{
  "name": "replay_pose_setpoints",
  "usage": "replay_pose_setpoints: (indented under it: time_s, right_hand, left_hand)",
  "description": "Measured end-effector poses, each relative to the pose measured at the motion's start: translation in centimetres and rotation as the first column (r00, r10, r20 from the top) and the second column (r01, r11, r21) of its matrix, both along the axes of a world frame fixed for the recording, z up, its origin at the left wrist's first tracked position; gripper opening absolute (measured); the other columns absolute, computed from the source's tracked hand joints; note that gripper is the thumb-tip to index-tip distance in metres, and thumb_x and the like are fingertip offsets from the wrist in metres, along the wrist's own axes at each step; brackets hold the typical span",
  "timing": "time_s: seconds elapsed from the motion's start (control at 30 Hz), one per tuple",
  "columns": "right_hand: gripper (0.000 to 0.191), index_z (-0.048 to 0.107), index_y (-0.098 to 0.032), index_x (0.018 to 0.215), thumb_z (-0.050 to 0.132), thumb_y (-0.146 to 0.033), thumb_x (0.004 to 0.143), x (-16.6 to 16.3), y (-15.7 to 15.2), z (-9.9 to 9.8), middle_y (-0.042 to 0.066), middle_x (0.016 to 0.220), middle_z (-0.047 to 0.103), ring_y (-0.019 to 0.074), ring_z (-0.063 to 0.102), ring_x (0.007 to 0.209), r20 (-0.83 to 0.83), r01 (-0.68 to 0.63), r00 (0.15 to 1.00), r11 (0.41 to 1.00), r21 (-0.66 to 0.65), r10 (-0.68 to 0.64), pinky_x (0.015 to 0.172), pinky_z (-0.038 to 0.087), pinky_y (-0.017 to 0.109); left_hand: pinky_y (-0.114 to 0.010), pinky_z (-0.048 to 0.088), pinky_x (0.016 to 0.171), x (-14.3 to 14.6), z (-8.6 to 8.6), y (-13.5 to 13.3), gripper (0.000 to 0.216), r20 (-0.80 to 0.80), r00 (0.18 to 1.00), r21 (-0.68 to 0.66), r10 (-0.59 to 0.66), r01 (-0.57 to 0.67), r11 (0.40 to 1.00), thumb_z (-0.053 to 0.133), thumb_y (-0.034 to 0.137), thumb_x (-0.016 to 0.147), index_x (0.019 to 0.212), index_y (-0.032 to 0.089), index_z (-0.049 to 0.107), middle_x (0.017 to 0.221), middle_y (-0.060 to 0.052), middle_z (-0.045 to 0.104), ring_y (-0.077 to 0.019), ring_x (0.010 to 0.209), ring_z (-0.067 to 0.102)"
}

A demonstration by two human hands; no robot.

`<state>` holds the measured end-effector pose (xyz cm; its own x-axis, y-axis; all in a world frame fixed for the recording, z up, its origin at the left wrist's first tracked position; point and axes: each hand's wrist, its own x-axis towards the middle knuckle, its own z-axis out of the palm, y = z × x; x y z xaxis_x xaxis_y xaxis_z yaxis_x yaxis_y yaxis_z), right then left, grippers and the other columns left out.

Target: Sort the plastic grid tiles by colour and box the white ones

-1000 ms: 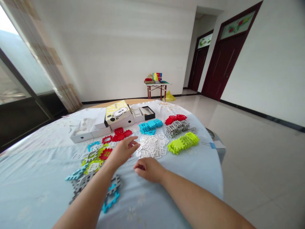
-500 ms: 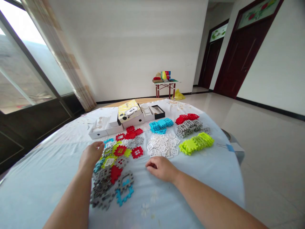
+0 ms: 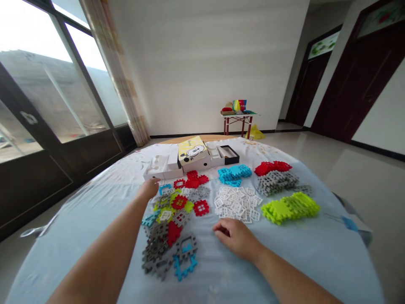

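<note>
At the far left of the mixed pile, my left hand [image 3: 149,188] has its fingertips closed at the edge of a small white window-frame piece [image 3: 161,183]. Just beyond those fingers lies a blue notched frame [image 3: 164,189]. My right hand [image 3: 238,237] rests on the cloth with curled fingers, and nothing shows in them. In front of it spreads a heap of white window-frame pieces [image 3: 236,202]. Between my arms lie overlapping notched plastic pieces: red squares [image 3: 201,207], grey ones [image 3: 156,240], lime ones and a blue frame [image 3: 185,268].
Sorted stacks stand at the right: blue [image 3: 234,174], red [image 3: 272,167], grey [image 3: 276,182] and lime [image 3: 291,207]. Behind are white box trays [image 3: 158,169], a yellow-and-white box [image 3: 194,154] and a black-rimmed tray [image 3: 232,156]. A blue cloth [image 3: 88,228] covers the round table.
My view has turned left, so everything appears farther right. My left hand has reached farther forward to the white window-frame piece. My right hand stays curled near the white heap.
</note>
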<state>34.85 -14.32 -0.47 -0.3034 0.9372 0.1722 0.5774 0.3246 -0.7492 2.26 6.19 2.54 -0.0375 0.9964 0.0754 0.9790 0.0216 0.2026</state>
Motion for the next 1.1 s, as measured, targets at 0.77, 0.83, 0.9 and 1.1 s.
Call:
replay_pose_setpoints:
  time_s: [0.77, 0.83, 0.9, 1.1]
  right_hand:
    - [0.018, 0.067, -0.020, 0.085, 0.051, -0.024, 0.078, 0.0, 0.2, 0.2, 0.001, 0.078, 0.066, 0.0124, 0.057, 0.070, 0.021, 0.005, 1.000, 1.000, 0.023, -0.006, 0.065, 0.041, 0.021]
    - [0.018, 0.067, -0.020, 0.084, 0.051, -0.024, 0.078, 0.0, 0.2, 0.1, 0.001, 0.078, 0.066, 0.0124, 0.057, 0.070, 0.018, 0.005, 1.000, 1.000, 0.026, -0.006, 0.064, 0.040, 0.021]
    - [0.018, 0.067, -0.020, 0.084, 0.051, -0.024, 0.077, 0.0, 0.1, 0.1, 0.001, 0.078, 0.066, 0.0124, 0.057, 0.070, 0.013, 0.003, 1.000, 0.999, 0.032, -0.003, 0.065, 0.040, 0.021]
    - [0.018, 0.067, -0.019, 0.085, 0.051, -0.025, 0.077, 0.1, 0.1, -0.1, 0.001, 0.078, 0.066, 0.0126, 0.058, 0.070, 0.009, 0.003, 1.000, 0.999, 0.035, -0.004, 0.065, 0.041, 0.021]
  left_hand:
    - [-0.039, 0.042, 0.082, -0.7, -0.6, 0.0, 0.023, -0.041, 0.997, -0.046, -0.064, 0.062, 0.997, 0.051, 0.023, 0.067, 0.083, 0.022, 0.067, 0.100, -0.008, 0.065, -0.0264, 0.095, 0.056]
    - [-0.033, 0.043, 0.080, -0.8, -0.4, -0.3, 0.024, -0.006, 0.996, -0.058, -0.093, 0.093, 0.994, 0.053, 0.024, 0.064, 0.083, 0.021, 0.067, 0.093, -0.007, 0.067, -0.0228, 0.089, 0.058]
    - [-0.029, 0.044, 0.076, -0.9, -0.3, -0.6, 0.028, 0.037, 0.993, -0.066, -0.110, 0.112, 0.992, 0.055, 0.025, 0.061, 0.086, 0.021, 0.067, 0.087, -0.006, 0.067, -0.0199, 0.082, 0.059]
    - [-0.025, 0.044, 0.061, -1.5, -0.1, -2.2, 0.030, 0.194, 0.979, -0.120, -0.058, 0.082, 0.989, 0.062, 0.035, 0.055, 0.079, 0.019, 0.069, 0.067, -0.002, 0.066, -0.0167, 0.065, 0.058]
